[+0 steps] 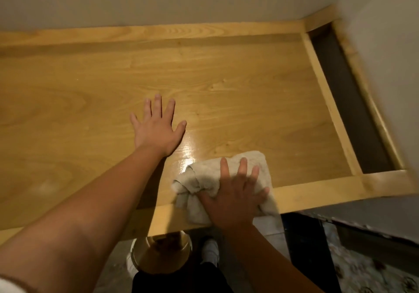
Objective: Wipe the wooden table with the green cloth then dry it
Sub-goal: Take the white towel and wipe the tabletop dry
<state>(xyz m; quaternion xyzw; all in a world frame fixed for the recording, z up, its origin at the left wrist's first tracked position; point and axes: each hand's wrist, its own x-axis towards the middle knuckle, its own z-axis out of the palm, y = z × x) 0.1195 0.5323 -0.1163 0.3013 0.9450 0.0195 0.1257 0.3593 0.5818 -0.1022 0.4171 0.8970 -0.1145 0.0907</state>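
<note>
The wooden table fills most of the head view, with a raised light-wood border. My left hand lies flat on it near the middle, fingers spread, holding nothing. My right hand presses down on a crumpled whitish cloth at the table's front edge, fingers splayed over it. Part of the cloth hangs over the front border. A wet shiny patch glints on the wood between the two hands. No green cloth is in view.
A dark gap runs along the table's right side, beside a grey wall. Another wall stands behind the table. Below the front edge stands a round metal bucket on the floor, with my white shoe beside it.
</note>
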